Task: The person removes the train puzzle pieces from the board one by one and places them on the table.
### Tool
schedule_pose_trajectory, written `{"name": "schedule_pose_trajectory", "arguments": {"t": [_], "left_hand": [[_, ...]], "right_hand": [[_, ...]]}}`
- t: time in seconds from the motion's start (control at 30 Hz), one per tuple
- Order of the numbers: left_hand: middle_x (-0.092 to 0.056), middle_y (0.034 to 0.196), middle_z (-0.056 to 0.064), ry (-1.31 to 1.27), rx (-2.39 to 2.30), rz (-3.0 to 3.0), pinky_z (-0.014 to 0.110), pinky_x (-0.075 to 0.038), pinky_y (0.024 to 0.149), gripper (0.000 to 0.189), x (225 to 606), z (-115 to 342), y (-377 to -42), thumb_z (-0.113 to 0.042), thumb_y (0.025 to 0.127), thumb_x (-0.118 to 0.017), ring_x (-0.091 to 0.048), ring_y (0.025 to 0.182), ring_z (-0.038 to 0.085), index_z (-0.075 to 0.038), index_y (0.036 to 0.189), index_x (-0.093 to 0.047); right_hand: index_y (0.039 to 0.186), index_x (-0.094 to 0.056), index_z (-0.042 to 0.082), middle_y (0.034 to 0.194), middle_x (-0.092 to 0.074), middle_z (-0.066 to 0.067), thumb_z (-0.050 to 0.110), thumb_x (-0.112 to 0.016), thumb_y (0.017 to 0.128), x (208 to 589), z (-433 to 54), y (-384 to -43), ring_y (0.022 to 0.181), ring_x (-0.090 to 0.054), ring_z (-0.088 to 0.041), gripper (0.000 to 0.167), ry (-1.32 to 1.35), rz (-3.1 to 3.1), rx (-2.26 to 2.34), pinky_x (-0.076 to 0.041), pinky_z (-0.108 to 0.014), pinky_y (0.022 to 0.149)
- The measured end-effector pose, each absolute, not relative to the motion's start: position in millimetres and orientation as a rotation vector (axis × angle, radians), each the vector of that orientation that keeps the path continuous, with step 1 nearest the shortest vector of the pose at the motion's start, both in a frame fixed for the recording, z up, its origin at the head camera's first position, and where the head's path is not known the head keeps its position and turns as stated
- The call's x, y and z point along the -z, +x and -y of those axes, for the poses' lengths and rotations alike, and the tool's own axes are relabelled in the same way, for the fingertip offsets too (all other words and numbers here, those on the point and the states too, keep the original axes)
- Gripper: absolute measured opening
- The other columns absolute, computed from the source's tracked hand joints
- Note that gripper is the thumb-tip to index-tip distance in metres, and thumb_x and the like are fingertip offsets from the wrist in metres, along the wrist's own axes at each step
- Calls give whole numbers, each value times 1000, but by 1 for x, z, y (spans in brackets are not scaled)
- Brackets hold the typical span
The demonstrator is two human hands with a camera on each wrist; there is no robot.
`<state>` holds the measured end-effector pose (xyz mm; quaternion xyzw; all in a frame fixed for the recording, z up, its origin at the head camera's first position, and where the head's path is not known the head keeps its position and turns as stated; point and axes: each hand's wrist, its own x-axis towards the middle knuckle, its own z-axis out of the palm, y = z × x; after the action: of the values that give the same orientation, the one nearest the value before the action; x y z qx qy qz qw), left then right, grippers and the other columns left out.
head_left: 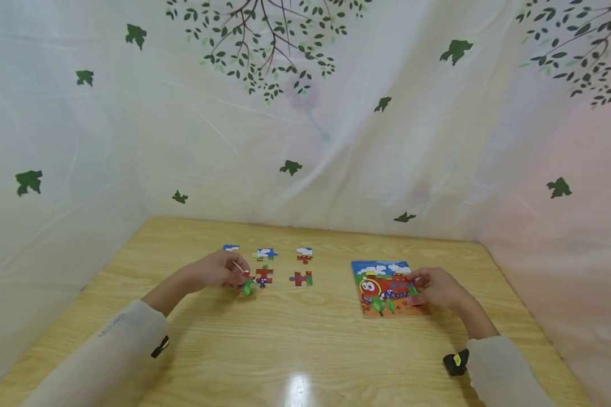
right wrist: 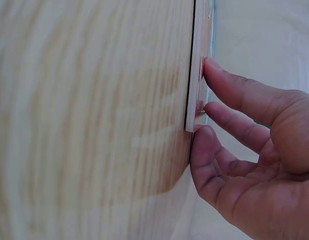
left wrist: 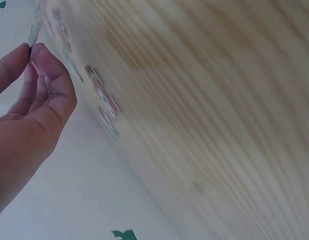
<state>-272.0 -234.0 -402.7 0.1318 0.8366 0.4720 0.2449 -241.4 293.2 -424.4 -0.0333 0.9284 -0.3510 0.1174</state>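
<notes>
My left hand [head_left: 219, 271] pinches a jigsaw piece [head_left: 247, 288] between thumb and fingertips. The piece shows a green tree on orange; in the left wrist view it appears edge-on. Beside it lie several loose jigsaw pieces, including a red one [head_left: 263, 276] and one with a white cloud [head_left: 265, 254]. At the right is a square puzzle board [head_left: 379, 285] picturing a red train with eyes. My right hand [head_left: 436, 288] grips the board at its right side, curled fingers covering part of the picture. In the right wrist view, fingertips [right wrist: 209, 65] touch its face and edge.
The board and pieces lie on a light wooden table [head_left: 295, 333]. A pale curtain [head_left: 305, 186] printed with leaves and branches hangs along the table's back and sides. More loose pieces, one red and white [head_left: 304, 254], lie between the hands.
</notes>
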Motion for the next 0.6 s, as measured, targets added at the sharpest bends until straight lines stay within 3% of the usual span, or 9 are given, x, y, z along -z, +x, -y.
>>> {"name": "schedule_pose_trajectory", "arguments": {"t": [0.6], "left_hand": [[-66, 95, 9, 353, -1153, -2349, 32, -53, 71, 26, 410, 294, -250, 7, 91, -62, -59, 82, 21, 3, 117, -68]], "right_hand": [[129, -63, -2, 117, -62, -21, 13, -87, 82, 423, -295, -243, 106, -56, -35, 56, -90, -2724, 1011, -48, -51, 89]]}}
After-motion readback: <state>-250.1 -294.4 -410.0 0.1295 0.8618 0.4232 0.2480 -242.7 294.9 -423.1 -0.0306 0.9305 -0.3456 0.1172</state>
